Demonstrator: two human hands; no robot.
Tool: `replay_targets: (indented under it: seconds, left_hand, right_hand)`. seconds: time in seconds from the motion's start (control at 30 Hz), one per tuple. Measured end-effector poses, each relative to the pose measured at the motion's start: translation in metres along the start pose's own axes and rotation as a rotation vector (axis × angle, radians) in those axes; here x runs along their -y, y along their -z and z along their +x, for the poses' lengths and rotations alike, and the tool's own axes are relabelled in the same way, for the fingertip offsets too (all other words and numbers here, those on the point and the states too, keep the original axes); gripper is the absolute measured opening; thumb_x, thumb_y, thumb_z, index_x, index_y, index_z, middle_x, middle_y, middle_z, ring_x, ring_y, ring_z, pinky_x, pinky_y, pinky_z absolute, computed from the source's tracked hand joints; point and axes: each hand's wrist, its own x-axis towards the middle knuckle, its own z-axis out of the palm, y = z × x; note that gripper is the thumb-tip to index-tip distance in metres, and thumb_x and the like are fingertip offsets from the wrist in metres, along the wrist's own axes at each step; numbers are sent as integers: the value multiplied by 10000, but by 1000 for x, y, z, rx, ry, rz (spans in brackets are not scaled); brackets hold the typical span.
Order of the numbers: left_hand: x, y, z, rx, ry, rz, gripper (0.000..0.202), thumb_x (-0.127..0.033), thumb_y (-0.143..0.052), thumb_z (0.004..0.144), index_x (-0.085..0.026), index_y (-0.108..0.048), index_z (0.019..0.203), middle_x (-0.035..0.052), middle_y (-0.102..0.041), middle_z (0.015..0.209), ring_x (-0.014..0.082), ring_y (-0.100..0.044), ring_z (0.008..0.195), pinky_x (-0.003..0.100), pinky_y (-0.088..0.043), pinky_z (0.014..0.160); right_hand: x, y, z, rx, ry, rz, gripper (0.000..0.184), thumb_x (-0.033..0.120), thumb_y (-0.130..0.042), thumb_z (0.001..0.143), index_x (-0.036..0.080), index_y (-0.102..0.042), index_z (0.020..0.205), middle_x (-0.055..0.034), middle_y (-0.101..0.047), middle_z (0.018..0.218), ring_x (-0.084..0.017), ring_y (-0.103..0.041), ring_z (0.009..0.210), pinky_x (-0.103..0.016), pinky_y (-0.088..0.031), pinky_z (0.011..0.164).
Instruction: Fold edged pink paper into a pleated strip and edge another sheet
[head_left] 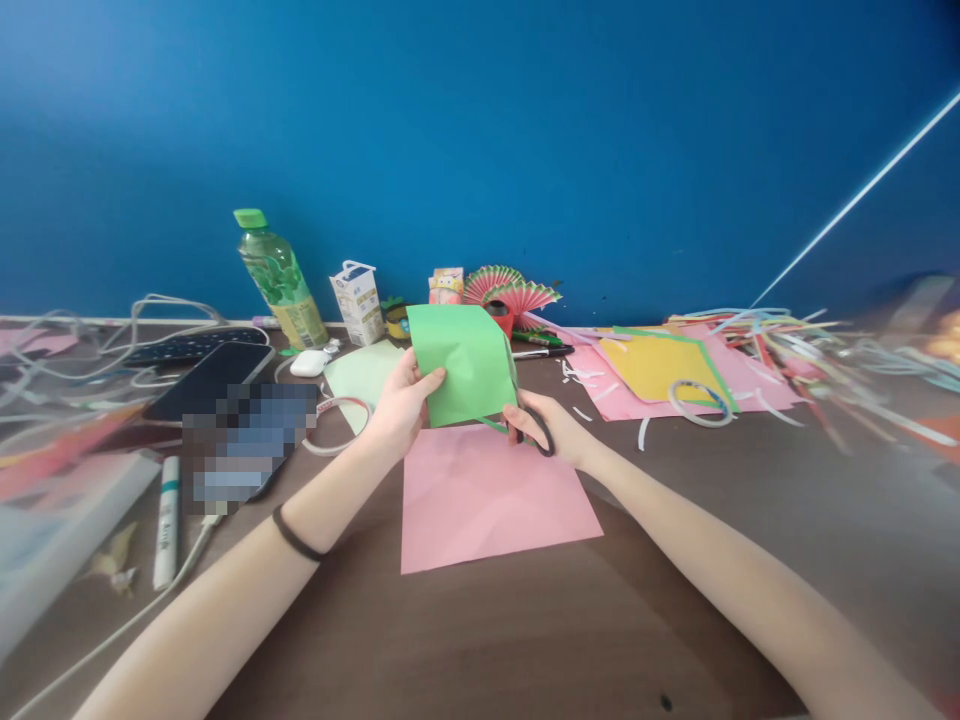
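A sheet of green paper [461,365] is pinched at its left edge by my left hand [409,400], thumb in front. My right hand [551,425] is closed around black-handled scissors [547,435] at the sheet's lower right. The blades are mostly hidden behind the paper, whose right side curls back. A thin green strip [493,425] hangs by the bottom edge near my right fingers. Below both hands, a pink sheet [487,500] lies flat on the dark table [465,630].
At the left are a green-capped bottle [277,285], a drink carton [360,303], phones [214,380] with cables, and a marker [167,520]. Folded paper fans [517,290] stand at the back. Yellow paper [660,365], a tape roll [701,403] and many paper strips [817,360] lie right.
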Motion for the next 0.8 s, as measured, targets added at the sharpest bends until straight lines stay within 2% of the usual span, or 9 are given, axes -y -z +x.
replay_targets:
  seconds: [0.1, 0.2, 0.37, 0.5, 0.63, 0.8]
  left_hand:
    - [-6, 5, 5, -45, -72, 22, 396, -202, -646, 659, -209, -523, 1036, 49, -645, 1065, 239, -593, 1001, 365, -505, 835]
    - [-17, 13, 10, -115, -86, 73, 406, -176, -630, 654, -226, -531, 1045, 35, -641, 1079, 235, -582, 1022, 347, -502, 834]
    - [-32, 25, 15, -159, -85, 98, 398, -161, -613, 658, -239, -534, 1040, 23, -649, 1050, 235, -589, 1006, 341, -503, 819]
    - [-35, 28, 16, -103, -73, 134, 461, -167, -617, 649, -237, -513, 1093, 33, -639, 1072, 231, -597, 981, 333, -502, 795]
    - [-32, 26, 12, 21, 39, 248, 507, -209, -632, 651, -224, -491, 1137, 30, -659, 1007, 217, -624, 893, 318, -504, 723]
    - [-27, 24, 9, 127, 50, 325, 496, -233, -636, 661, -218, -503, 1139, 15, -670, 950, 202, -625, 866, 309, -486, 746]
  right_hand:
    - [2, 10, 0, 134, -58, -41, 387, 550, -412, 820, 170, -484, 846, 5, -514, 632, -112, -499, 572, -226, -380, 505]
    - [2, 23, -1, 272, -97, -89, 366, 530, -441, 812, 170, -499, 851, 16, -497, 632, -90, -446, 520, -213, -358, 463]
    - [4, 35, 0, 331, -52, -130, 335, 496, -449, 818, 165, -495, 807, 11, -474, 671, -102, -477, 578, -220, -384, 496]
    - [5, 33, 0, 355, -48, -150, 340, 496, -445, 820, 160, -499, 812, 6, -472, 701, -99, -477, 586, -228, -395, 519]
    - [6, 30, 0, 392, -67, -144, 360, 513, -456, 808, 157, -510, 821, 1, -476, 722, -95, -468, 591, -233, -400, 540]
    - [8, 27, -2, 438, -110, -128, 369, 523, -498, 779, 159, -532, 832, -4, -492, 739, -99, -453, 615, -237, -399, 564]
